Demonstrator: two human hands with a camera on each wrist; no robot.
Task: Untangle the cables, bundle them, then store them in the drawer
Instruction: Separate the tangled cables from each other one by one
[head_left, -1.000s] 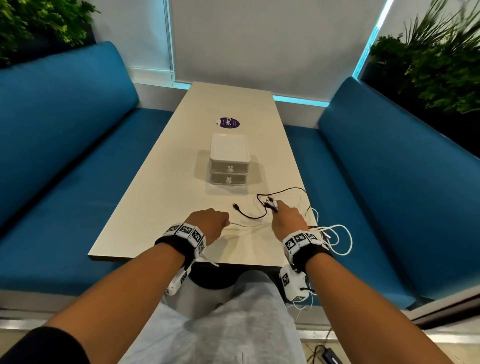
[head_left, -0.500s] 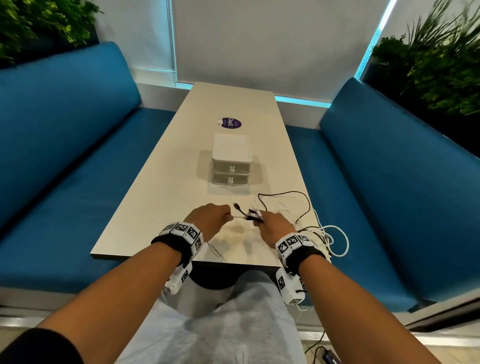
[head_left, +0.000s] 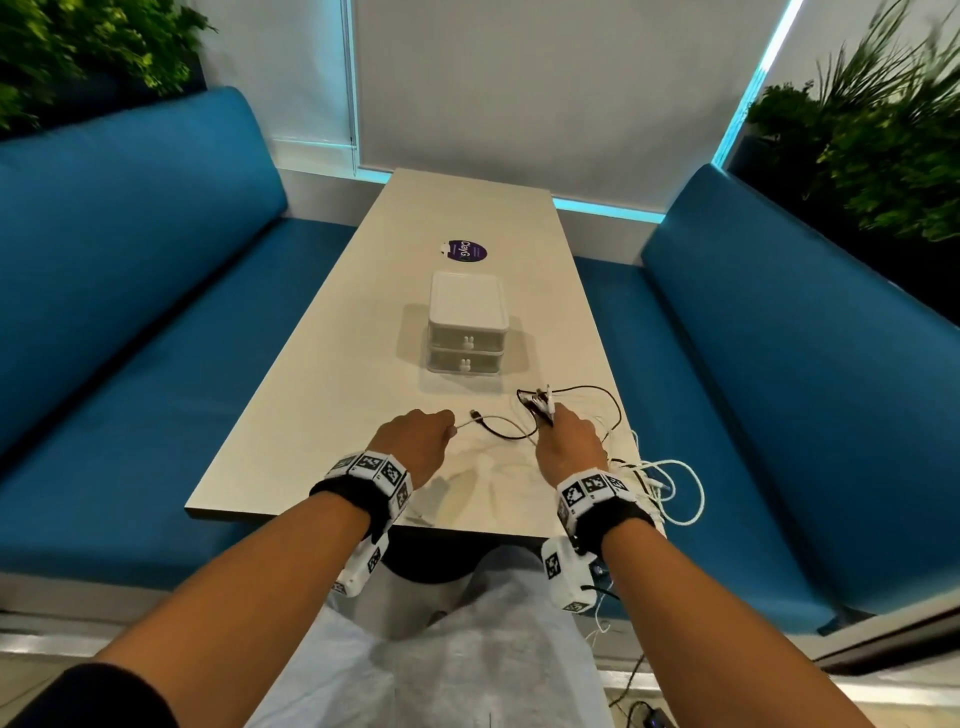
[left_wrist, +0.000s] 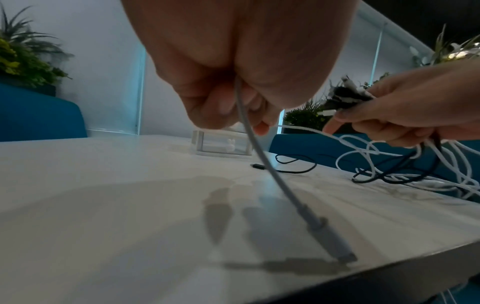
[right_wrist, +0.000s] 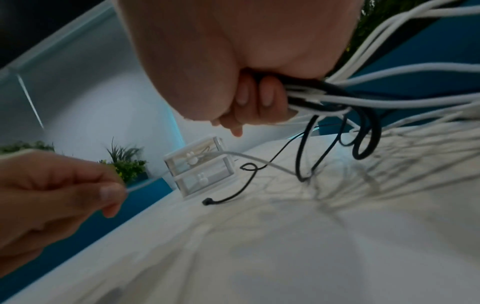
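Observation:
A tangle of black and white cables (head_left: 613, 415) lies at the table's near right, and white loops (head_left: 685, 493) hang over the right edge. My right hand (head_left: 566, 441) grips a bunch of these cables (right_wrist: 324, 96), with plug ends sticking up above the fist. My left hand (head_left: 415, 441) pinches one white cable (left_wrist: 262, 156). The plug (left_wrist: 335, 244) of that cable rests on the table near the front edge. A black cable end (right_wrist: 207, 201) lies loose between my hands. The white two-drawer unit (head_left: 466, 327) stands mid-table with both drawers shut.
The long pale table (head_left: 322, 405) runs away from me between two blue benches (head_left: 130, 312). A purple sticker (head_left: 466, 251) sits beyond the drawer unit. Plants stand behind both benches. My knees are under the near edge.
My right hand came in close to my left hand, then drew back to the right with its cable bunch. The left hand stayed put, pinching its white cable.

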